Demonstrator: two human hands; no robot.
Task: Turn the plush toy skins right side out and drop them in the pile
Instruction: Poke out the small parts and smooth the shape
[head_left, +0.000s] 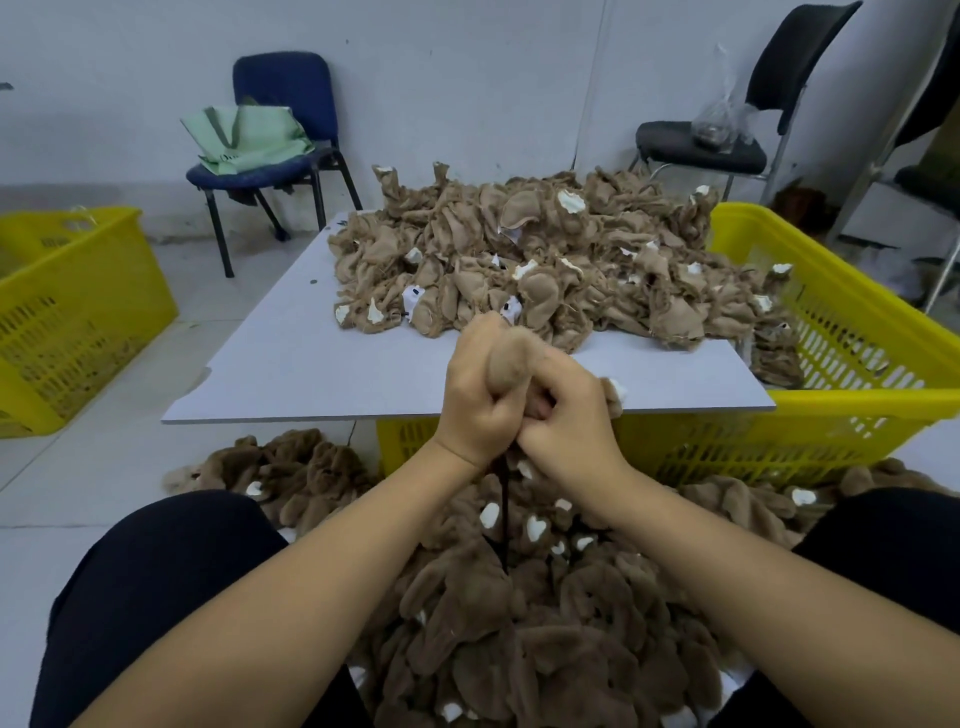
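Observation:
Both hands meet above the near edge of the grey board (311, 358). My left hand (475, 395) and my right hand (566, 415) both grip one tan plush skin (506, 364), whose furry rounded end bulges out between them. A thin dark stick (503, 499) hangs down below my hands. On the board's far side lies a heap of inside-out tan skins (545, 260). Between my knees on the floor lies the pile of furry brown skins (519, 623) with white patches.
A yellow crate (841, 374) stands under and right of the board, holding some skins. Another yellow crate (67, 312) sits at the left. A blue chair (283, 130) with a green bag and a black chair (727, 140) stand by the wall.

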